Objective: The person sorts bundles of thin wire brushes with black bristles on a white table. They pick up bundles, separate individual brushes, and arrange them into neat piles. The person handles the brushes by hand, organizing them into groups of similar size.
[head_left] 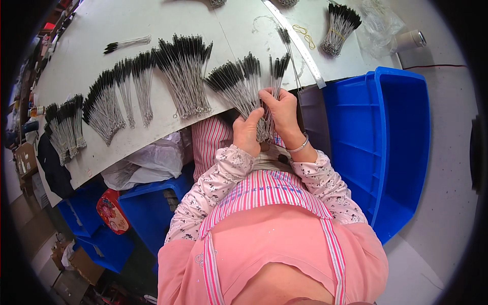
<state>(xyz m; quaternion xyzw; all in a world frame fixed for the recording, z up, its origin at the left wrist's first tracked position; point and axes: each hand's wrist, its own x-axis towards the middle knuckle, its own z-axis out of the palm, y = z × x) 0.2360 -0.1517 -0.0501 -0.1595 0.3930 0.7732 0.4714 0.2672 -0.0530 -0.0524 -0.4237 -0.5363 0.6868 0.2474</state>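
Observation:
Thin wire brushes with black bristle heads and looped wire ends are in both hands at the table's front edge. My left hand (248,133) is closed around the lower wires of a fanned bunch of brushes (229,81), thumb on top. Just to its right, my right hand (282,111) pinches a smaller group of brushes (277,71) by their wires, bristles pointing away from me. The two groups sit side by side, and their looped ends come together between my hands. My palms hide part of the wires.
Several brush piles (184,76) lie along the white table (244,25) to the left. A metal ruler (300,48), yellow rubber bands (304,36) and a banded brush bundle (339,31) lie to the right. A large blue crate (356,132) stands at my right; a white plastic bag (152,157) hangs below the table.

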